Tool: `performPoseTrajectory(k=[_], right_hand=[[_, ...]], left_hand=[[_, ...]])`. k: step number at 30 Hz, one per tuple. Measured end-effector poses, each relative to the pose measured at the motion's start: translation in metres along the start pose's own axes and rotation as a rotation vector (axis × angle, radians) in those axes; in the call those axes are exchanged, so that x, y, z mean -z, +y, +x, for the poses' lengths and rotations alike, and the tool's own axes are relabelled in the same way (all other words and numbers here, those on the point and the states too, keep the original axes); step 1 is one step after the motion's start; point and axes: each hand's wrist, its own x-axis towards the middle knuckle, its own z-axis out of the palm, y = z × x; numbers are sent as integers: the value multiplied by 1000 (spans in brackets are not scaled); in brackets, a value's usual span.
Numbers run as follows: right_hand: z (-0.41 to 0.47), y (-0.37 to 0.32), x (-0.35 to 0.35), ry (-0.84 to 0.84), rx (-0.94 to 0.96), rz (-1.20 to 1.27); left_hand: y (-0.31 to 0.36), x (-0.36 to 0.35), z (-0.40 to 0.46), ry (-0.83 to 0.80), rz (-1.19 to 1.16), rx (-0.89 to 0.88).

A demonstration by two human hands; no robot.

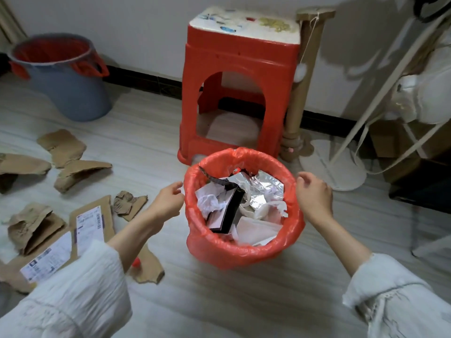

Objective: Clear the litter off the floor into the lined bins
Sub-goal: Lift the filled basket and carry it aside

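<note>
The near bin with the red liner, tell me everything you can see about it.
The near bin stands upright on the pale floor in front of the red stool. A thin, glossy red plastic liner covers it, folded over the rim and bunched down the outside, so the bin's own wall is hidden. Inside lie crumpled white paper, a black carton and silver foil, heaped close to the rim. The left hand and right hand flank the rim, fingers curled and holding nothing; contact is unclear.
</note>
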Motion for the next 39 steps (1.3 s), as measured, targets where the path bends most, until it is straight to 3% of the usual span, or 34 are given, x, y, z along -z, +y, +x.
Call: performPoseTrajectory(k=[5,11,20,27,32,39], right_hand=[[19,17,-29,-190,-238,-173],[2,-9,12,-334,-326,-198],[-24,-117,194,-493,-355,-105],[-62,-175,398,-429,-483,-15],[-97,-167,527,-316,-592,55],[-136,-84,680,-154,-736,203]], left_hand=[[1,-4,13,-120,-87,92],[37,15,-19,-160,-105,274],[179,83,-144,-124,-137,361],[353,94,-266,-189,-12,224],[439,49,-340,-298,112,94],[514,-82,-434,-401,158,-12]])
